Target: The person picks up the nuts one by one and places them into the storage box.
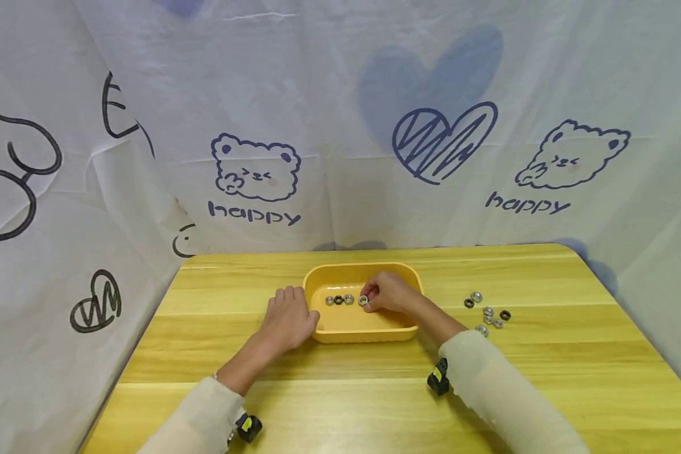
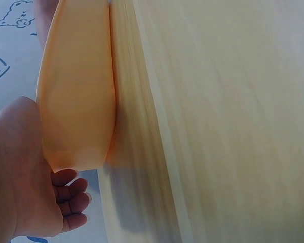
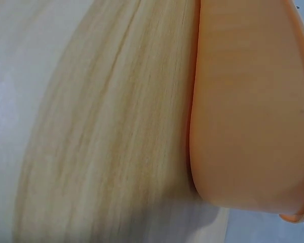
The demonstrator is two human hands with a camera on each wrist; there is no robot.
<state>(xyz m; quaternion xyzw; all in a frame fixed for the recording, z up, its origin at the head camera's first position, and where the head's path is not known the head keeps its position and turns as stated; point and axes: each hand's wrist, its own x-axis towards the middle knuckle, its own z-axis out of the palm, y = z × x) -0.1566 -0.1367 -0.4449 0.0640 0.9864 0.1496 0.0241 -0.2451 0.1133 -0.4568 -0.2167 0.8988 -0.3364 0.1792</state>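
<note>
A yellow plastic tray (image 1: pixel 352 336) sits on the wooden table. My left hand (image 1: pixel 288 318) grips its left end near the front corner; in the left wrist view the thumb lies at the rim and the fingers curl by the outer wall. Inside the tray, my right hand (image 1: pixel 390 292) pinches a silver hex nut (image 1: pixel 363 301) between thumb and fingertips. Just left of that nut, a silver nut (image 1: pixel 330 301), a black nut (image 1: pixel 338 300) and another silver nut (image 1: pixel 349 299) lie in a row. The right wrist view shows the tray's outer wall (image 3: pixel 253 111) but no hand.
Right of the tray, loose nuts are scattered on the table (image 1: pixel 374 403), among them a black nut (image 1: pixel 506 314), a silver nut (image 1: pixel 476 296) and a silver nut (image 1: pixel 482 330). A white printed cloth (image 1: pixel 340 208) hangs behind the table.
</note>
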